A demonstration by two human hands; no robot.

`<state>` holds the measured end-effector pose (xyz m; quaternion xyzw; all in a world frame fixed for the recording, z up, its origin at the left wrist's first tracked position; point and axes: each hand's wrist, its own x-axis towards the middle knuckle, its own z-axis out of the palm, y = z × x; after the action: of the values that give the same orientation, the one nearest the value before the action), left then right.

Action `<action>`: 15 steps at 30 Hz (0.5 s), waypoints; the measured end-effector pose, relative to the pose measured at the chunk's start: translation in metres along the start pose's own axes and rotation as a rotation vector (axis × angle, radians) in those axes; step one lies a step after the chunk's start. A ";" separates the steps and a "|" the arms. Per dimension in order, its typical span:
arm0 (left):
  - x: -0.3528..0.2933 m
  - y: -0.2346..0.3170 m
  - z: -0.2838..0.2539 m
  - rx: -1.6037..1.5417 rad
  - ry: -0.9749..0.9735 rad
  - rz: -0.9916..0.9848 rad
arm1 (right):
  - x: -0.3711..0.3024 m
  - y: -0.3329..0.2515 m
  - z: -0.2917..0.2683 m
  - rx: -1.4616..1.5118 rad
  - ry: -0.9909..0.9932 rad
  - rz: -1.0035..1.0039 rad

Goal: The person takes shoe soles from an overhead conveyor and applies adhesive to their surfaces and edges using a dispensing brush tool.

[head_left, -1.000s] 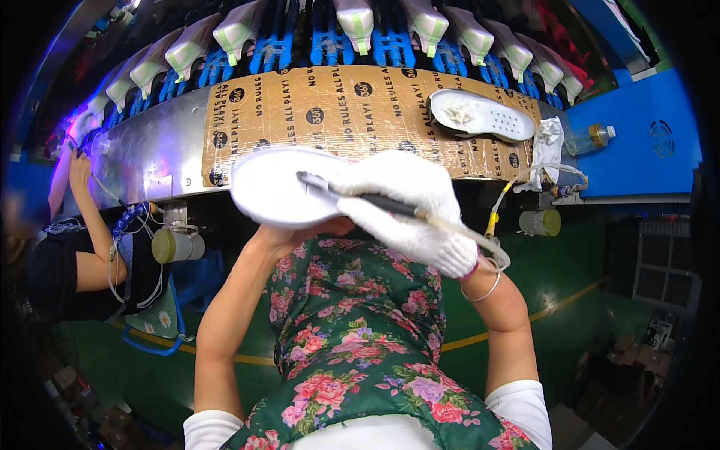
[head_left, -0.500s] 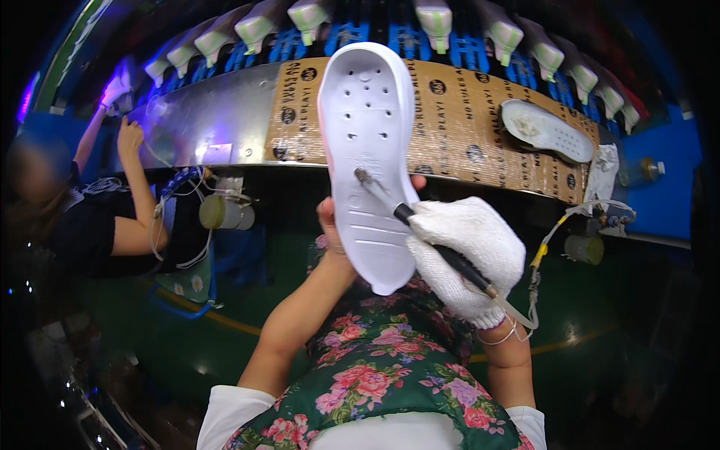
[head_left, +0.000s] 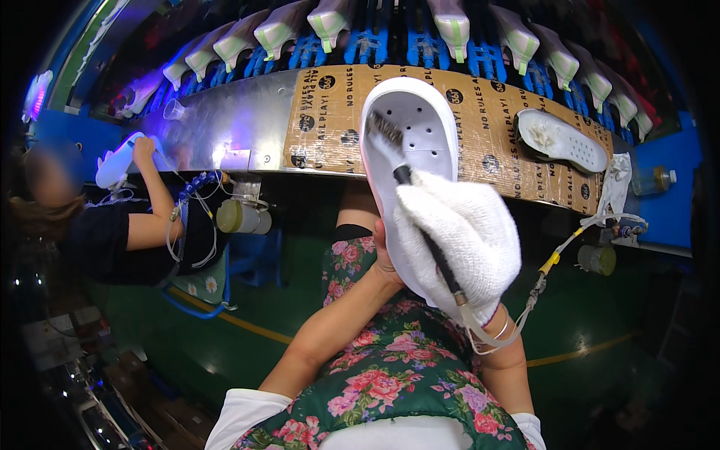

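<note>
The brushing of the white shoe sole looks under way rather than finished; the bristles of the black-handled brush appear to touch the inner face at its holed end, but no clear line between treated and untreated surface shows, and the nearer part lies behind the glove, so what is left cannot be told; the sole is held up over the near edge of the cardboard sheet, the bare left hand with its fingers bent round the sole's side, the gloved right hand with its fingers closed on the brush; a second sole lies on the sheet's right part, a pale ragged patch in one end; a clear plastic bottle is right of the sheet, and a clear cup left of it, contents unclear in both; a canister hangs below the sheet's left, its inside hidden.
</note>
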<state>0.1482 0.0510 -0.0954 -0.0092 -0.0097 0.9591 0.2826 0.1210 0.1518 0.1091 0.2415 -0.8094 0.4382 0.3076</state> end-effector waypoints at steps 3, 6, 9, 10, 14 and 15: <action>0.006 0.001 -0.008 0.049 0.011 0.019 | -0.005 -0.002 0.001 0.180 0.000 0.120; 0.011 0.002 -0.016 -0.035 0.065 0.022 | -0.010 0.008 0.002 0.135 0.176 0.147; 0.011 0.000 -0.010 -0.018 0.074 -0.015 | -0.008 0.001 0.005 0.010 0.131 0.120; 0.013 -0.001 -0.005 -0.071 0.043 -0.039 | -0.012 0.005 0.008 0.016 0.117 0.098; 0.021 0.005 -0.002 0.195 0.118 0.147 | -0.014 -0.002 0.002 0.308 0.092 0.299; 0.022 0.009 0.009 0.115 0.018 0.143 | -0.017 0.002 0.000 0.239 0.137 0.287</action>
<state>0.1243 0.0550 -0.0868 -0.0023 0.0484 0.9757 0.2135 0.1311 0.1547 0.0955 0.1277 -0.7549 0.5860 0.2655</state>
